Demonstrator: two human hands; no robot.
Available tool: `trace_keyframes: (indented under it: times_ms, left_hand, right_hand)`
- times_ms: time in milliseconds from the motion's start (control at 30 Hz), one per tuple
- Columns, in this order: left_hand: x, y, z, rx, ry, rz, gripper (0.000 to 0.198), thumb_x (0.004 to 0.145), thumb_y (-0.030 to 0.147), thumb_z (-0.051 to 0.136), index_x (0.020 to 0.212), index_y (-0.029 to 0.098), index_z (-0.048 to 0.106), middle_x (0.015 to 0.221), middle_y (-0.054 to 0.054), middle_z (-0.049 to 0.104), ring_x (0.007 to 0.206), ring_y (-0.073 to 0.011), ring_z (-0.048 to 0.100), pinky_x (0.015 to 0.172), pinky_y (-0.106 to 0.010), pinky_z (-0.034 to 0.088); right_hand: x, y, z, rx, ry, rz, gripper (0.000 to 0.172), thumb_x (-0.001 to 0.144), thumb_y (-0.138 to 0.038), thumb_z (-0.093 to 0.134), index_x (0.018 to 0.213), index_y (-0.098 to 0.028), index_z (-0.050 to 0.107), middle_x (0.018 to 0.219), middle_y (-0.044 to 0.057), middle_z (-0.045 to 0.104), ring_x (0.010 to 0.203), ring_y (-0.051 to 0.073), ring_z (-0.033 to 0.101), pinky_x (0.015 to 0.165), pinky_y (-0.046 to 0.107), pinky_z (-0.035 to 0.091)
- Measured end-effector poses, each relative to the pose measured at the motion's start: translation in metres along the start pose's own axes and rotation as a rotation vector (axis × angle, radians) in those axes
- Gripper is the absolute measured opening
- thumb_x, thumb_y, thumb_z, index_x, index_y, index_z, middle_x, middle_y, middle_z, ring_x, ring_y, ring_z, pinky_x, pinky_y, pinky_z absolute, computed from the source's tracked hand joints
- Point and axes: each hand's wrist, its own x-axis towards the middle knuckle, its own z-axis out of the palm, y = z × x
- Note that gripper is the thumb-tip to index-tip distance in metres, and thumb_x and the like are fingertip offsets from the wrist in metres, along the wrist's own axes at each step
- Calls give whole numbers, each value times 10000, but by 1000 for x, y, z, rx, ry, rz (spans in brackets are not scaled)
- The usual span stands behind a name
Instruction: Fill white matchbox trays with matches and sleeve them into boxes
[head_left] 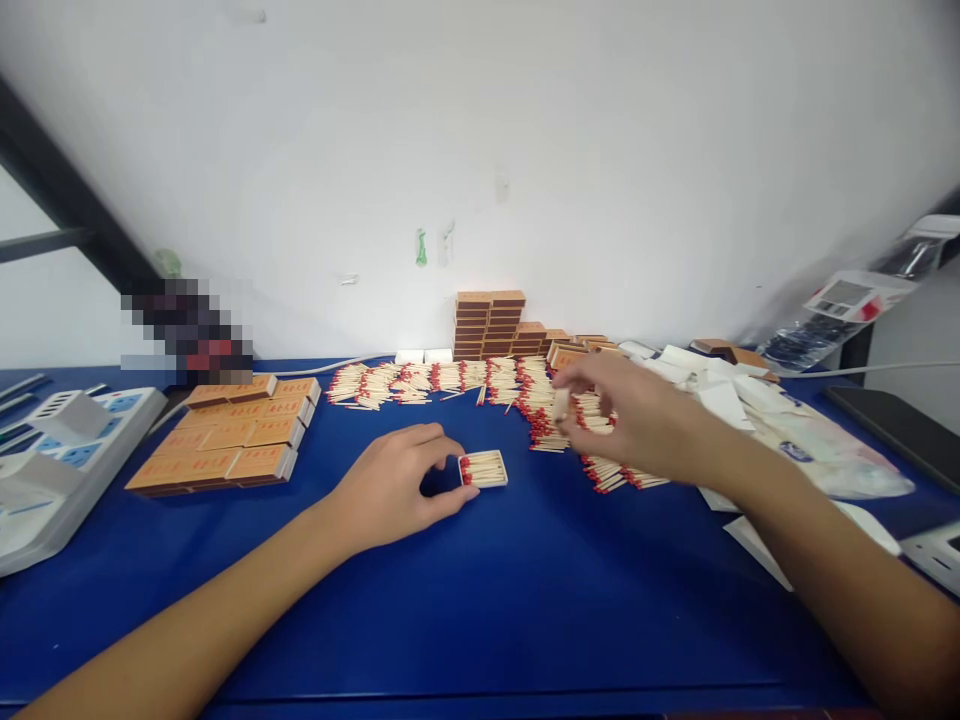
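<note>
On the blue table, a white matchbox tray (484, 469) lies filled with red-headed matches. My left hand (405, 478) grips its left end between thumb and fingers. To the right and higher up, my right hand (637, 415) is curled over the loose matches, slightly blurred. Between its thumb and index finger is a small pale bunch (561, 404) that looks like matchsticks seen end-on. Piles of loose matches (551, 410) spread in a band behind the tray and under my right hand, which hides part of them.
Orange matchboxes (225, 440) lie in rows at left, beside a white power strip (97, 470). More matchboxes (487, 325) are stacked against the wall. White paper pieces (724, 400) and a plastic bag (832, 450) crowd the right side, near a dark flat object (900, 430).
</note>
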Motion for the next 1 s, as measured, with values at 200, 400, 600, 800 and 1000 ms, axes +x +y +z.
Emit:
trace_keyframes:
  times_ms: [200,400,600,800,1000]
  left_hand:
    - [2,-10,-9,25,-41,-25,288,956,416,780,1140,195,772,968,-33,693,865,-204,677,750,-331,509]
    - [3,-8,-6,2,-100,-55,421,948,477,782,1262,197,773,1027,-53,698,910,-225,685,796,-361,534]
    - [2,-6,-4,-36,-86,-28,299,951,412,778,1143,183,777,1016,-53,691,905,-213,676,790,-346,534]
    - [1,-7,-6,-15,-100,-10,267,948,405,766,1114,196,774,994,-50,688,908,-221,666,802,-355,524]
    - [0,-4,-9,-48,-130,9,235,925,382,775,1072,200,766,997,-38,682,897,-202,654,819,-353,526]
  right_hand:
    - [-17,-45,28,129,-280,-145,409,897,-236,724,1304,-217,686,1260,111,727,1115,293,714,944,435,557]
    - [-17,-35,21,120,-347,-99,358,923,-431,783,1201,-213,727,1203,119,728,1165,337,672,999,490,529]
    - [-16,-36,19,100,-428,37,465,936,-512,736,1292,-214,709,1152,113,748,1013,301,705,828,416,526]
    - [-19,-38,10,72,-472,111,973,849,-840,694,1618,-267,530,1005,85,778,888,318,724,698,378,470]
    - [-19,-35,11,71,-484,41,420,956,-604,678,1206,-271,727,938,44,762,780,236,689,644,345,427]
